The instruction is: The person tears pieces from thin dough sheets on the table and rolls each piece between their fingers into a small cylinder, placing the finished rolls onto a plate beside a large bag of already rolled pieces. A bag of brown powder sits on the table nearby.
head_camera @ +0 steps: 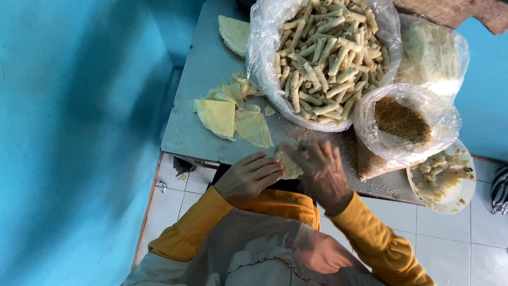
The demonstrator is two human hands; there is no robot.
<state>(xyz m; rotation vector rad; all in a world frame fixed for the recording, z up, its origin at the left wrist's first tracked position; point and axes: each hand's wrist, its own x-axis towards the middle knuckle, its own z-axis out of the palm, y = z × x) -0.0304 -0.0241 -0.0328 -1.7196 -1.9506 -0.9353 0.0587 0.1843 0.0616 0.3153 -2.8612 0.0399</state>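
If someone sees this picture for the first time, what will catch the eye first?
Probably the big plastic-lined bowl of pale rolled sticks at the top centre of the grey table. Next, at the table's near edge, the left hand and blurred right hand meet on a thin wrapper, against bright turquoise walls.

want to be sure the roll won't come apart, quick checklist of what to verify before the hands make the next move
1. Both hands on the wrapper piece: ok, the left hand and the right hand meet on it at the table edge.
2. Filling in reach: ok, the bag of brown crumbs stands open just past the right hand.
3. Spare wrappers at hand: ok, the cut sheets lie on the grey table ahead of the left hand.
4. Room for the finished roll: cannot tell, the big bag of rolls looks heaped.
5. Wrapper's fold tight: cannot tell, the right hand is blurred over it.
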